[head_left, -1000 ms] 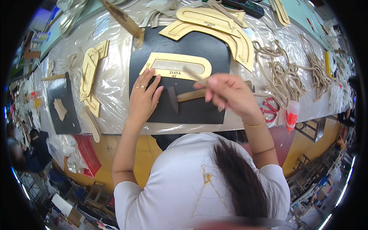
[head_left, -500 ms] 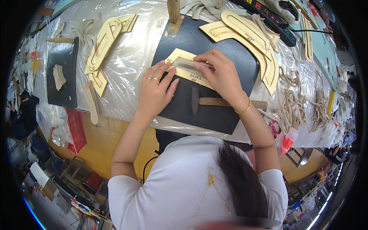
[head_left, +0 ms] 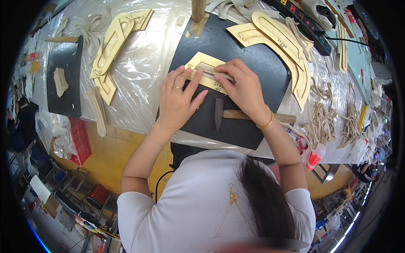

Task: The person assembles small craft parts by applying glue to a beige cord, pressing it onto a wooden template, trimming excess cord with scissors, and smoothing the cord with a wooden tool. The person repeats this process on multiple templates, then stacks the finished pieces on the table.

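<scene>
A cream, flat template (head_left: 198, 59) with a long slot lies on the black mat in front of me. A beige braided strap (head_left: 208, 70) runs along its slot. The outstretched fingertips of my left hand (head_left: 177, 95) rest on the template's left part, at the strap's left end. My right hand (head_left: 241, 84) pinches the strap near its right end between thumb and fingers, and its hand covers the template's right end. Just below the template, a hammer (head_left: 218, 114) with a dark head and wooden handle lies on the mat, its handle passing under my right wrist.
Stacked cream templates lie left (head_left: 112, 46) and right (head_left: 276, 40). A wooden handle (head_left: 198, 10) stands at the mat's far edge. Beige cords (head_left: 322, 122), red-handled scissors (head_left: 301, 143) and a red-and-clear bottle (head_left: 315, 158) are at right. A second black mat (head_left: 67, 101) holds a braided piece.
My left fingers have moved rightward over the strap's left end. The right hand has come slightly lower with its pinch on the strap. The whole view has shifted a little.
</scene>
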The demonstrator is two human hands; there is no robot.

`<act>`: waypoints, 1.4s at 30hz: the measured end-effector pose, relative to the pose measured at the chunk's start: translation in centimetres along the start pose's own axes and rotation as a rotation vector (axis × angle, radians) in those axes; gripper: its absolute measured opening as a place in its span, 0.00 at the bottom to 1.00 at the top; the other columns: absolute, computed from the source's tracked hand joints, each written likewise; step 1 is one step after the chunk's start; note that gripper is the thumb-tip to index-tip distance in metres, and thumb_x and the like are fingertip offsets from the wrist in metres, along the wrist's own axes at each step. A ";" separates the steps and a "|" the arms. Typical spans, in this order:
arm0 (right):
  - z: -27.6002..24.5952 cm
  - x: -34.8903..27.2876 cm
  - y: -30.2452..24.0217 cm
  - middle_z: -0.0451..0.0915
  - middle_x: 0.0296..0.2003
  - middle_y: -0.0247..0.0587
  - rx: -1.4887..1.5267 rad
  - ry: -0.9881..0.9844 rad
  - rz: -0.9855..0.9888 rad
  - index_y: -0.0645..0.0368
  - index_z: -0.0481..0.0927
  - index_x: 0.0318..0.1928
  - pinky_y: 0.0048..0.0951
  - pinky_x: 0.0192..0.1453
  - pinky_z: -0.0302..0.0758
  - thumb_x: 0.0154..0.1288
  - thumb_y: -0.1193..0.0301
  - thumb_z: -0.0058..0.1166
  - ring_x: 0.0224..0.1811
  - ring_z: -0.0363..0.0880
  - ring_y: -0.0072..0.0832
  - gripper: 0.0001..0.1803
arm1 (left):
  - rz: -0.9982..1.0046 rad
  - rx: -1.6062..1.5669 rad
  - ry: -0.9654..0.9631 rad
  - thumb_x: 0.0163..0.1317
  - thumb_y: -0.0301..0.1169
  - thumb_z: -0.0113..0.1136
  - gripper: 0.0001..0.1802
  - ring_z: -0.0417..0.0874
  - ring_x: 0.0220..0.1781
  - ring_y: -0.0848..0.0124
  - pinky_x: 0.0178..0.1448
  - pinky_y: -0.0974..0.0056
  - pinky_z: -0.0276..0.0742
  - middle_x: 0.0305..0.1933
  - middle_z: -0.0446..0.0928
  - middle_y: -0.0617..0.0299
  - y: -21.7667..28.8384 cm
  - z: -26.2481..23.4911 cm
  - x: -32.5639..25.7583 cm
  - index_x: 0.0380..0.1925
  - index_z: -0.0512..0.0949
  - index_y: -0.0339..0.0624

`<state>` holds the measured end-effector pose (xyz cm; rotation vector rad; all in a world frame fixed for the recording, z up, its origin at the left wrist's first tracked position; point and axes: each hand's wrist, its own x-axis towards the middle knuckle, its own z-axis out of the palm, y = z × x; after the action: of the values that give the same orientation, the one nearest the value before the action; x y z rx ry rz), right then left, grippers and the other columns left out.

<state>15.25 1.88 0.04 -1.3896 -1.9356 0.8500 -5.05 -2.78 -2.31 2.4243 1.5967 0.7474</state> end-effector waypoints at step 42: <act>-0.6 -1.4 -0.3 0.80 0.35 0.41 -0.115 -0.010 0.137 0.59 0.83 0.37 0.35 0.42 0.81 0.60 0.74 0.65 0.37 0.84 0.40 0.05 | 0.148 -0.086 -0.077 0.61 0.31 0.65 0.28 0.74 0.65 0.53 0.72 0.47 0.64 0.60 0.76 0.51 2.7 0.3 1.5 0.62 0.76 0.41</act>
<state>15.94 0.57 0.47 -1.6034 -1.9410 0.8197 -2.20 -2.51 -1.09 2.4970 1.3407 0.7208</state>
